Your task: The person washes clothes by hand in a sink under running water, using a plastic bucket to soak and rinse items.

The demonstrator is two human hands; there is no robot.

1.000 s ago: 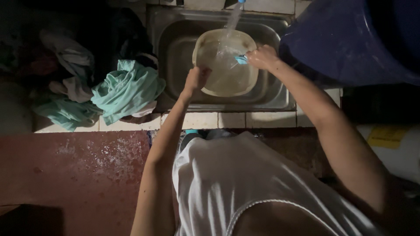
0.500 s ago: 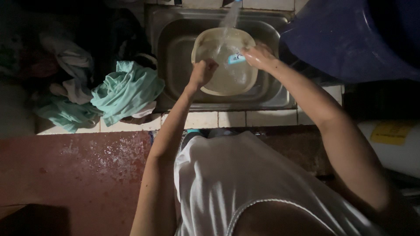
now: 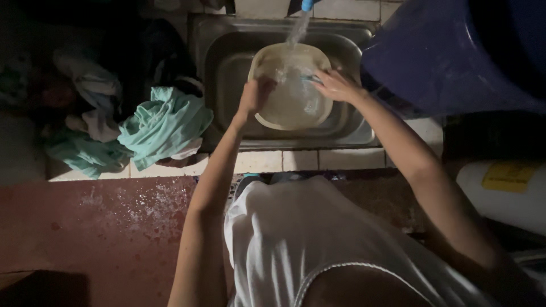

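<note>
A round cream plastic basin (image 3: 290, 108) sits tilted in the metal sink (image 3: 224, 62), under running water (image 3: 297, 31) from a blue-tipped tap (image 3: 307, 4). My left hand (image 3: 256, 95) grips the basin's left rim. My right hand (image 3: 335, 85) rests on the basin's right inner side, with a small blue thing (image 3: 310, 79) under its fingers; what that blue thing is cannot be made out.
A heap of teal and pale clothes (image 3: 162, 125) lies on the tiled counter left of the sink. A large blue tub (image 3: 455, 51) stands at the right. A white container (image 3: 506, 193) sits lower right. The red floor (image 3: 102, 227) is wet and speckled.
My right hand has slid a little across the basin's inner side with the blue thing. My left hand keeps its hold on the rim. Water keeps running.
</note>
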